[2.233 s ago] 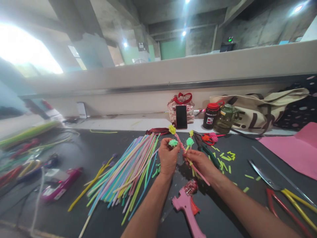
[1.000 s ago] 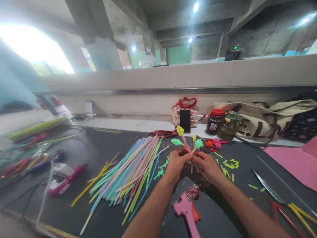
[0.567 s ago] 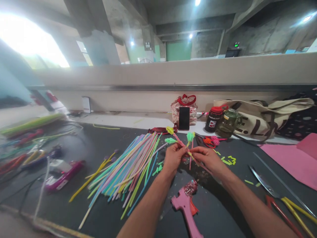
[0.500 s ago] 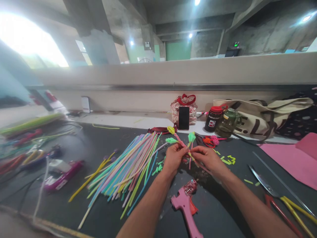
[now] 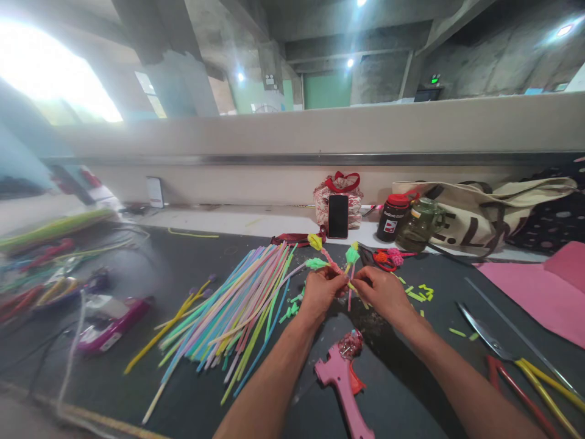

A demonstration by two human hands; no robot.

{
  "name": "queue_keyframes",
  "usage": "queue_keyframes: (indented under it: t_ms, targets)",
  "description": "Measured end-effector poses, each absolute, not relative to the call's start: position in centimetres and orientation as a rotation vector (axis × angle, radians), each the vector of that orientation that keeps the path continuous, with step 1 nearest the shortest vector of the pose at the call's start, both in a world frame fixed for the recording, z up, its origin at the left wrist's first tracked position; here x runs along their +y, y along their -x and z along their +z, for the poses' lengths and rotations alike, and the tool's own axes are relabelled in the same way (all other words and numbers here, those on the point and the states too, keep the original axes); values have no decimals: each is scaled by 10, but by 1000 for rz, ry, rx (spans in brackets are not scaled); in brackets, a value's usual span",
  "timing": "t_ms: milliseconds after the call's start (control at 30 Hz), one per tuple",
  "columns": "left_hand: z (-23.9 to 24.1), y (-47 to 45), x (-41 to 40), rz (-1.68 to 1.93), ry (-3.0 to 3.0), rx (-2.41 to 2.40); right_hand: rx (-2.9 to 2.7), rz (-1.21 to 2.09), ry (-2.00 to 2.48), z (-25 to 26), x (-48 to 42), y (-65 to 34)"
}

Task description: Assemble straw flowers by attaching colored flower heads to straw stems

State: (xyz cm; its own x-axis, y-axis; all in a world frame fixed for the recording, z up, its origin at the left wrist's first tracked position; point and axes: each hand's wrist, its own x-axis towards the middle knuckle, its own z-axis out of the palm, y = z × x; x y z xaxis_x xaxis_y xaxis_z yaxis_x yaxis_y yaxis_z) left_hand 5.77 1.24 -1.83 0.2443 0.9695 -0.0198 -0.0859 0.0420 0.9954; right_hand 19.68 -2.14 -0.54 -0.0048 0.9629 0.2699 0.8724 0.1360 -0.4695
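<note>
Both hands meet above the dark table and pinch a small bunch of straw flowers [image 5: 333, 258]. The bunch has a pink stem and yellow and green frilled tips that fan upward. My left hand [image 5: 320, 291] is closed round the stems from the left. From the right, my right hand [image 5: 382, 292] pinches the same stems, and short stem ends hang below its fingers. A pink glue gun [image 5: 343, 379] lies on the table just below the hands.
A fan of several coloured straws [image 5: 237, 308] lies left of the hands. Green straw offcuts [image 5: 418, 294] are scattered to the right. Scissors [image 5: 485, 329], pink paper [image 5: 539, 286], a phone [image 5: 337, 216], two jars [image 5: 390, 216] and a canvas bag [image 5: 484, 213] sit further right and behind.
The hands have come together: the right hand moved up the stems to the left hand. The bunch has stayed upright between them while the view shifted slightly.
</note>
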Motion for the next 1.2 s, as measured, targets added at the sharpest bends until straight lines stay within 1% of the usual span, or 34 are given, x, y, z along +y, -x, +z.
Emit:
queue_keyframes:
  t_ms: [100, 200, 333, 433, 567, 633, 700, 833, 967, 1133, 1200]
  targets:
    - [-22, -58, 14, 1074, -1305, 1044, -1883, 148, 1846, -7, -21, -193]
    - [-21, -56, 15, 1116, -1376, 1127, -1826, 148, 1885, -7, -21, -187]
    - [-20, -53, 17, 1172, -1376, 1182, -1754, 97, 1795, -12, -23, -177]
    - [-24, -53, 19, 1191, -1311, 1170, -1796, -60, 1634, -18, -27, -171]
    - [-28, -55, 21, 1219, -1185, 1138, -2010, -379, 1444, -25, -34, -165]
    - [-27, -56, 21, 1239, -1120, 1108, -2062, -453, 1397, -24, -35, -165]
    - [-25, -56, 21, 1244, -1068, 1060, -2044, -371, 1377, -21, -34, -166]
    - [-19, -55, 19, 1185, -1038, 937, -1855, 83, 1437, -6, -30, -177]
    - [-16, -54, 15, 1162, -1042, 877, -1703, 360, 1466, 5, -23, -190]
    - [-11, -54, 7, 1214, -1047, 856, -1686, 811, 1478, 3, -17, -195]
    - [-9, -54, 5, 1239, -1073, 785, -1671, 882, 1472, 0, -17, -193]
